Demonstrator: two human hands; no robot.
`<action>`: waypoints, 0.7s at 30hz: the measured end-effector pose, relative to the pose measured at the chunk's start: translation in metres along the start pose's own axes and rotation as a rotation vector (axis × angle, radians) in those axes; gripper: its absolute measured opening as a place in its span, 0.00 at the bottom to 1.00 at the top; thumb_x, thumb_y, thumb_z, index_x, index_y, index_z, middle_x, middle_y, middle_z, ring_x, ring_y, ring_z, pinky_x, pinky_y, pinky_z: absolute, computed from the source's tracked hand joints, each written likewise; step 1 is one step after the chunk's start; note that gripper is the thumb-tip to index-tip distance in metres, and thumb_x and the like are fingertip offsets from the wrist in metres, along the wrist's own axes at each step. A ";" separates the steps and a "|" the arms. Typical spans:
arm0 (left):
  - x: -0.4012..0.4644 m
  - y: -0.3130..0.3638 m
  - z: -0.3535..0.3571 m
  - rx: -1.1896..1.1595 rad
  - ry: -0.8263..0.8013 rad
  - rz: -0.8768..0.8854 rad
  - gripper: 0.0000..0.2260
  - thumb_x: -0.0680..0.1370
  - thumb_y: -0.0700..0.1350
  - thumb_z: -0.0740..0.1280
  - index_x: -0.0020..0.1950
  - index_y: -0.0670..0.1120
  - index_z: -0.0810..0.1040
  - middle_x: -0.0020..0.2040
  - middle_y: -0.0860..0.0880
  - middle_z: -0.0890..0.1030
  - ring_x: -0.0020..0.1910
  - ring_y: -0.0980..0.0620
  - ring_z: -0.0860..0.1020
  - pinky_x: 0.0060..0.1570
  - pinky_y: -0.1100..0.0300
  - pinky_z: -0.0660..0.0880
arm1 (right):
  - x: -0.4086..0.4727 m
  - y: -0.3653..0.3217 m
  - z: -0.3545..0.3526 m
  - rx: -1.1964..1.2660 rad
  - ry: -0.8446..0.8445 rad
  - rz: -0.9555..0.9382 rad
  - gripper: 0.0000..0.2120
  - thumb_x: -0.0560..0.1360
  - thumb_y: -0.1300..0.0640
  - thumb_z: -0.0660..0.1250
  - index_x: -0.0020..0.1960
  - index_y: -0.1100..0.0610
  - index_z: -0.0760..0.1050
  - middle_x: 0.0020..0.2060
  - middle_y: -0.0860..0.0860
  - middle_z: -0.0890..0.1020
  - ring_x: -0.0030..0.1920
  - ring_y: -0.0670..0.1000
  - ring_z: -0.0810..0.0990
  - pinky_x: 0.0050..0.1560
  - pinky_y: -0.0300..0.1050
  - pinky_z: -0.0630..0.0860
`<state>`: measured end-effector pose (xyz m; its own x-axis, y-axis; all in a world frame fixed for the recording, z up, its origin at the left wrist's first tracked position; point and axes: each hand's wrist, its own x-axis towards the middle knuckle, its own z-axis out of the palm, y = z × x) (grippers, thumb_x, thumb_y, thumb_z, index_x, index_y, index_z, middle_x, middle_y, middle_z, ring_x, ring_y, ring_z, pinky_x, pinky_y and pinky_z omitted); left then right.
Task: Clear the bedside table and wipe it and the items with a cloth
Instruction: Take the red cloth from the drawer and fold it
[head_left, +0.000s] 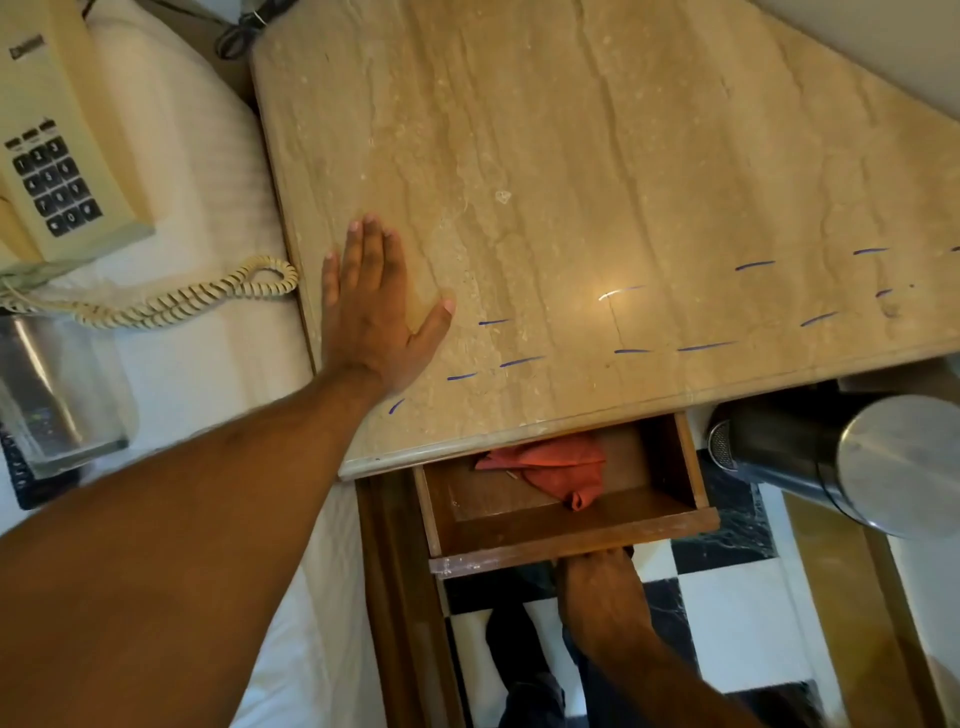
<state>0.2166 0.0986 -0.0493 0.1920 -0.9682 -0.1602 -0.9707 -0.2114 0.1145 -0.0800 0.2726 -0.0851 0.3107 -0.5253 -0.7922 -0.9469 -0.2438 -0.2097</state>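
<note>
Phone (57, 156) and tray (62, 389) sit on the bed at left. Left hand (376, 317) lies flat, fingers spread, on the bare bench (597, 156). Red cloth (550, 467) lies in the open drawer (566, 540), just beyond the right hand (597, 571), nearer, fingers hooked under the drawer front. Metal canister (857, 457) at right.

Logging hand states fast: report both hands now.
Left hand: open, flat on the table top.
Right hand: on the drawer front; grip cannot be told.
</note>
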 end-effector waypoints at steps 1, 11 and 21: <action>0.000 0.000 0.000 0.001 0.003 0.001 0.41 0.79 0.66 0.52 0.82 0.39 0.49 0.83 0.38 0.49 0.83 0.42 0.46 0.80 0.41 0.44 | -0.003 0.002 0.003 0.033 0.003 -0.014 0.11 0.81 0.53 0.62 0.62 0.50 0.76 0.61 0.49 0.80 0.62 0.49 0.78 0.66 0.41 0.71; -0.001 0.001 -0.002 -0.002 -0.001 0.009 0.41 0.80 0.65 0.53 0.82 0.39 0.49 0.83 0.38 0.49 0.83 0.42 0.45 0.80 0.41 0.43 | -0.010 -0.022 -0.072 0.210 0.362 0.052 0.09 0.80 0.46 0.62 0.49 0.51 0.76 0.43 0.49 0.82 0.42 0.52 0.82 0.36 0.43 0.73; -0.002 0.001 -0.003 -0.002 -0.001 0.013 0.41 0.80 0.65 0.53 0.82 0.38 0.49 0.83 0.38 0.49 0.83 0.42 0.45 0.80 0.41 0.44 | 0.082 -0.011 -0.088 0.017 0.178 0.040 0.27 0.78 0.52 0.65 0.75 0.54 0.65 0.71 0.56 0.72 0.71 0.59 0.69 0.70 0.53 0.69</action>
<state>0.2157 0.1001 -0.0455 0.1790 -0.9708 -0.1597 -0.9728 -0.1989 0.1185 -0.0362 0.1601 -0.0973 0.2814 -0.6710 -0.6860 -0.9595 -0.2072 -0.1908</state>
